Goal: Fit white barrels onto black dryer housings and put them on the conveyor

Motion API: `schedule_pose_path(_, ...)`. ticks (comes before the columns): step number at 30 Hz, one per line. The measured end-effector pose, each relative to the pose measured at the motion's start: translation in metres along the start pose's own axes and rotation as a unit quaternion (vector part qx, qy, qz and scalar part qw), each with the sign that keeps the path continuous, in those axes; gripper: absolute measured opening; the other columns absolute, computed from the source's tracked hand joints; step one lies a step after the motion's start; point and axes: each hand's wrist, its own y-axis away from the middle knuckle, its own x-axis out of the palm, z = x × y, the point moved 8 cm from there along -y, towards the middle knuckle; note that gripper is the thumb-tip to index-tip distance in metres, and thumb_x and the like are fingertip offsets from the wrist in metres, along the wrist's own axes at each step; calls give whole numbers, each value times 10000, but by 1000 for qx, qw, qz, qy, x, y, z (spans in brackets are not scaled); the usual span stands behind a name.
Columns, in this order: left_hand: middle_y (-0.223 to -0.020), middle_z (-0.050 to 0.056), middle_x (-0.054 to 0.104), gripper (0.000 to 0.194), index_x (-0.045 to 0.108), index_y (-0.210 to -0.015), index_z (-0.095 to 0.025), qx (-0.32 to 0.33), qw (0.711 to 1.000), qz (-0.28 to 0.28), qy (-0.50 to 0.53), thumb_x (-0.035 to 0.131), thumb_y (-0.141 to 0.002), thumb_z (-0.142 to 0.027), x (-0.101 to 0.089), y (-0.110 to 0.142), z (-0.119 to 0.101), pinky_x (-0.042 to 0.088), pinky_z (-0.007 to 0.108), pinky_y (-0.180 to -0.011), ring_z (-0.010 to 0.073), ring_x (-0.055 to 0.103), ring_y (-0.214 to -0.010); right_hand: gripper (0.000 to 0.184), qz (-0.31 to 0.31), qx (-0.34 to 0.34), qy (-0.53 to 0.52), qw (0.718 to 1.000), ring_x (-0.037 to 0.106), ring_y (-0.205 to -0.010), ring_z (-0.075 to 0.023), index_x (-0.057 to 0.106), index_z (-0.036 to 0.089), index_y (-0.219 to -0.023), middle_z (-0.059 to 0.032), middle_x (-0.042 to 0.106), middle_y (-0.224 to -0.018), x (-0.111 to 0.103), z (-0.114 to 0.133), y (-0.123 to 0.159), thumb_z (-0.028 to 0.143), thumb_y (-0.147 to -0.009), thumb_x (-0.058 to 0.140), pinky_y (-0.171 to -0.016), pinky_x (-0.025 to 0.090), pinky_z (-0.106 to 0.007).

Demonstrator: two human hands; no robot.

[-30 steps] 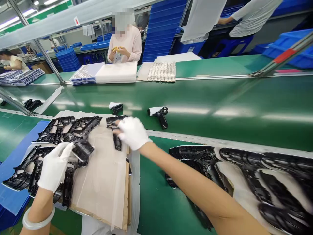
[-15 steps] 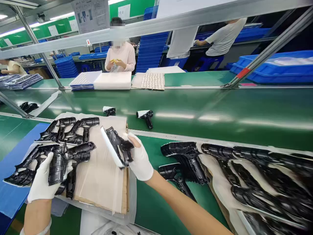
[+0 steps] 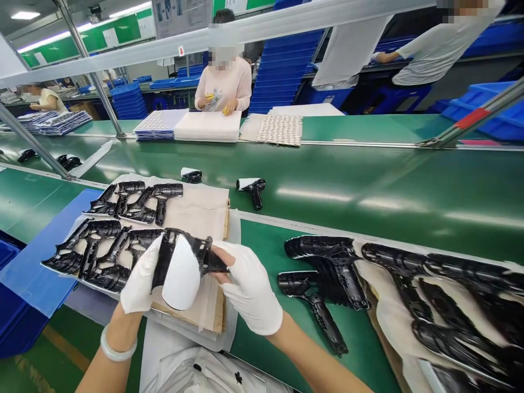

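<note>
My gloved left hand (image 3: 141,281) is closed around a black pistol-shaped plastic shell half (image 3: 160,268), over the front of the stack. My gloved right hand (image 3: 254,289) grips the dark handle end of another shell half (image 3: 183,275), whose ribbed white outer side faces me. The two pieces are held together, the white one in front, partly hiding the black one; whether they are joined I cannot tell. Beneath and behind lie several black shell halves (image 3: 141,210) in rows on a paper-covered stack (image 3: 204,210). My fingertips are partly hidden.
To the right, black shell halves (image 3: 315,305) lie on the green table, beside more on a paper-lined pile (image 3: 388,322). Two white-and-black pieces (image 3: 256,191) rest on the green belt (image 3: 347,180). A metal rail (image 3: 286,24) crosses above. A co-worker (image 3: 223,82) sits opposite.
My left hand has lifted its shell half off the stack and moved right. My right hand has turned its piece, white side towards me, and brought it against the left one.
</note>
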Motion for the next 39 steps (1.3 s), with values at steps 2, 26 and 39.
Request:
schedule_pose_path(2, -1204, 121, 734, 554, 721, -1213, -216, -52, 997, 38, 37, 527, -902, -632, 19, 2, 2, 542, 461, -1041, 322, 676, -1166, 382, 8, -10, -4, 1000, 683, -1062, -253, 538, 202, -1310, -126, 715, -1168, 6, 2, 2, 230, -935, 603, -889, 566, -416)
schedule_pose_path(26, -988, 85, 707, 819, 610, -1164, -216, 239, 948, 142, -154, 856, -530, -672, 39, 22, -73, 562, 451, -858, 284, 703, -881, 759, 413, 367, -528, 645, 470, -594, -115, 504, 178, -705, -6, 521, -650, 77, 20, 46, 930, -737, 407, -535, 404, -242)
schedule_pose_path(39, -1317, 81, 607, 695, 553, -1307, -318, 174, 981, 87, -5, 879, -697, -369, 30, 25, -50, 454, 441, -1071, 278, 582, -1223, 578, 270, 513, -728, 365, 499, -416, -106, 415, 227, -837, 18, 576, -524, 22, 71, 44, 764, -699, 580, -463, 338, -171)
